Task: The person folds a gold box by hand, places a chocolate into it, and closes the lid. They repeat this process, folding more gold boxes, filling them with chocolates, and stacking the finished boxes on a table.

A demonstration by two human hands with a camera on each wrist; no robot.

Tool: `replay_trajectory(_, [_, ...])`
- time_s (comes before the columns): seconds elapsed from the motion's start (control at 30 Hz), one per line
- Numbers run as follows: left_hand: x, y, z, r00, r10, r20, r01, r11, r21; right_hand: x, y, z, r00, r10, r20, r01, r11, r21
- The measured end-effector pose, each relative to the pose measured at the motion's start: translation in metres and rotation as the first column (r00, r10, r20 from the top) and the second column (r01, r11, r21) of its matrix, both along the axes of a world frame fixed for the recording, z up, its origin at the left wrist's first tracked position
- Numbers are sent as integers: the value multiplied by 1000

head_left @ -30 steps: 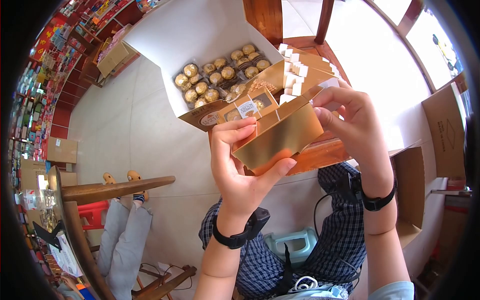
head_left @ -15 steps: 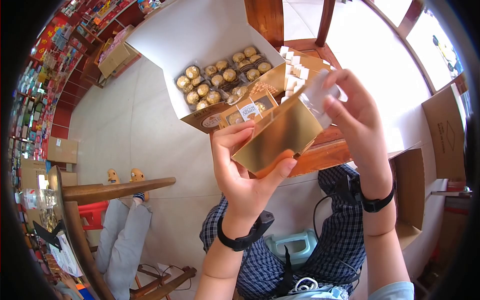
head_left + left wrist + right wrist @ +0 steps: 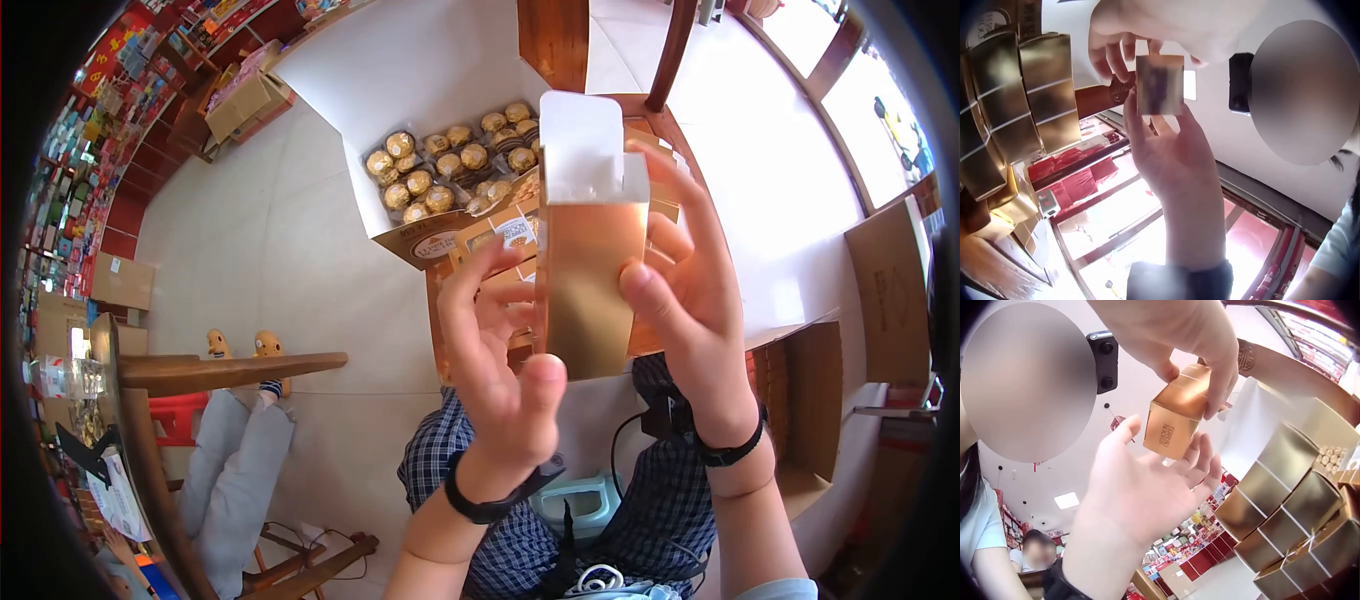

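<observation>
A slim gold carton [image 3: 590,290] stands upright, its white top flap raised and its top open. My right hand [image 3: 705,320] grips it by the sides, thumb on the near face and fingers behind. To the left of the carton is my left hand [image 3: 500,370], thumb out and fingers loosely bent. In the right wrist view the left palm [image 3: 1141,487] lies below the carton's printed end [image 3: 1169,431], fingers spread and not wrapped round it. Beyond the hands, foil-wrapped chocolates [image 3: 440,200] fill a white-lined box [image 3: 335,140]. A windowed gold pack [image 3: 515,232] leans at its front.
More gold cartons [image 3: 1272,487] stand in rows beside the hands in the right wrist view. They rest on a wooden seat [image 3: 440,300]. An open cardboard box [image 3: 800,410] stands at the right, and a light blue plastic stool [image 3: 585,505] is between the knees. Another person's legs [image 3: 240,450] are at left.
The gold carton has turned from tilted to upright, open end up. My left hand has let go of it, and my right hand has moved from its flap to grip its sides.
</observation>
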State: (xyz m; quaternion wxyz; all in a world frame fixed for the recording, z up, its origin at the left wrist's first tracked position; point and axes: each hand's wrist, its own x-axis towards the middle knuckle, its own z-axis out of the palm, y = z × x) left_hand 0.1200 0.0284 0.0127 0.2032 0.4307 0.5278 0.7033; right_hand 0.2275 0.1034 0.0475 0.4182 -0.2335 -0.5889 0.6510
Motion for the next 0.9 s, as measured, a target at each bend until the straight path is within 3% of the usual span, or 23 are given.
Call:
replay_trajectory(0.07, [-10,3,2,987,-130,97,117,985,129,1,-4,2,999,23,27,-23,1000,9])
replay_trajectory(0.13, [-16,0,0,981,-168,100,159,983,94,3,-7,2,982,124,141,-120,992,-35])
replay_trajectory(0.27, [-20,-2,1,959,-249,134,231,964,132,7,-9,1,981,182,67,-172,976,-134])
replay_trajectory(0.33, [-25,-6,3,955,-272,116,275,961,-10,11,-10,0,979,172,110,-158,980,-124])
replay_trajectory(0.4, [-25,-5,0,943,-286,168,293,956,-19,10,-13,2,973,168,156,-152,982,-111])
replay_trajectory(0.47, [-26,-7,2,929,-329,168,355,921,-160,8,-16,2,978,131,162,-98,975,-198])
replay_trajectory(0.53, [-24,-6,3,939,-296,174,327,924,-198,12,-12,0,961,179,211,-126,961,-245])
replay_trajectory(0.6, [-24,-1,-7,945,-290,151,309,942,-130,8,-9,-7,965,78,251,-71,997,-36])
replay_trajectory(0.87, [-21,1,0,979,-184,-82,175,978,-112,9,-6,-4,975,69,212,-22,975,-220])
replay_trajectory(0.9, [-20,1,0,979,-188,-82,180,979,-98,10,-4,-7,968,43,246,-13,992,-122])
